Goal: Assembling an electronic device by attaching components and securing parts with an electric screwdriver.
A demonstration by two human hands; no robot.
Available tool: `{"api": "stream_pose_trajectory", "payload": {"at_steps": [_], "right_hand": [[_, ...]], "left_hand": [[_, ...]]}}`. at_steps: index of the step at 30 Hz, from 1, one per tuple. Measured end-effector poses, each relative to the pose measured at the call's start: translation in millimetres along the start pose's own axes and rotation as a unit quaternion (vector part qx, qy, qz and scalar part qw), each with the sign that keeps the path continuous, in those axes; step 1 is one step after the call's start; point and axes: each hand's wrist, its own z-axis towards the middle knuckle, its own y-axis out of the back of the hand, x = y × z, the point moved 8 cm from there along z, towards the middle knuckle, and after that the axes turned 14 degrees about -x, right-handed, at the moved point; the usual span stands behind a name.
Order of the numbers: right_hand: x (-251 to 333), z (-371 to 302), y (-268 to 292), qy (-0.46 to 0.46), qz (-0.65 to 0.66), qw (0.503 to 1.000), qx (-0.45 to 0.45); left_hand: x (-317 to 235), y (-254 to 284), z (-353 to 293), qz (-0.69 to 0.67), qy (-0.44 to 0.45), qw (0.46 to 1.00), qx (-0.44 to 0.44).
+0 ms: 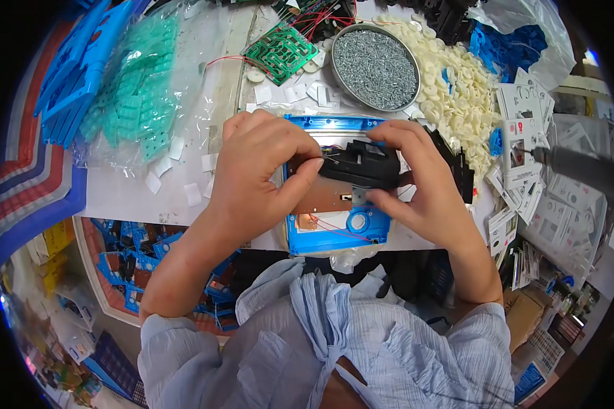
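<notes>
A blue plastic housing point(338, 243) lies in front of me on the white table, with a brown circuit board point(320, 198) inside it. Over the board is a black plastic part point(365, 165), tilted slightly. My right hand point(426, 180) grips its right end, fingers behind and thumb in front. At the part's left end, the thumb and index finger of my left hand point(262, 160) are pinched together. Thin metallic bits show at those fingertips, too small to name. Red wires point(334, 230) run across the lower part of the housing.
A round dish of screws point(376, 68) stands behind the housing, beside a green circuit board point(280, 53). Cream plastic discs point(457, 95) are heaped to its right. An electric screwdriver point(580, 167) juts in at right. Bagged teal parts point(140, 88) lie left; a bin point(109, 300) of blue assemblies stands below.
</notes>
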Motion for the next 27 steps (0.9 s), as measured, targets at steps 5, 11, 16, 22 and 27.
{"api": "stream_pose_trajectory", "payload": {"at_steps": [5,11,16,22,27], "right_hand": [[4,-2,-3,0.052,-0.027,0.997,0.052],[7,-2,-13,0.122,-0.062,0.987,0.079],[10,-3,-15,0.143,-0.077,0.983,0.08],[9,-2,-17,0.139,-0.081,0.982,0.097],[11,0,-20,0.139,-0.092,0.979,0.114]], "left_hand": [[-3,1,0,0.004,-0.008,1.0,0.014],[-3,-4,6,-0.01,-0.014,0.997,0.071],[-2,-13,12,-0.009,-0.04,0.992,0.116],[-6,-19,18,-0.033,-0.094,0.98,0.17],[-7,-24,17,-0.06,-0.128,0.968,0.206]]}}
